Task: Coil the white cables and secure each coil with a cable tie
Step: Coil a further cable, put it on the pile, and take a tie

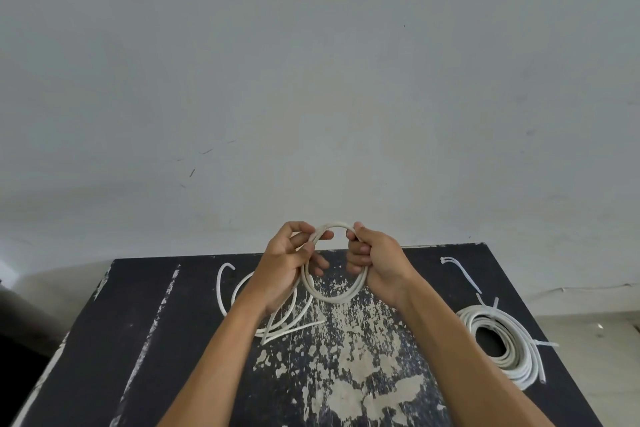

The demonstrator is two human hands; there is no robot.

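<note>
A small coil of white cable (332, 296) hangs in the air above the black table (194, 340). My left hand (287, 267) pinches its left side between thumb and fingers, and my right hand (375, 260) grips its right side with curled fingers. The loose tail of this cable (277, 324) runs down from my left hand and lies in slack loops on the table at the left. A finished white coil (502, 345) bound with cable ties lies flat at the right. Spare white cable ties (460, 270) rest at the table's far right.
A plain grey wall (311, 80) rises right behind the table's far edge. The tabletop paint is worn in the middle. The table's left and right edges drop off to the floor.
</note>
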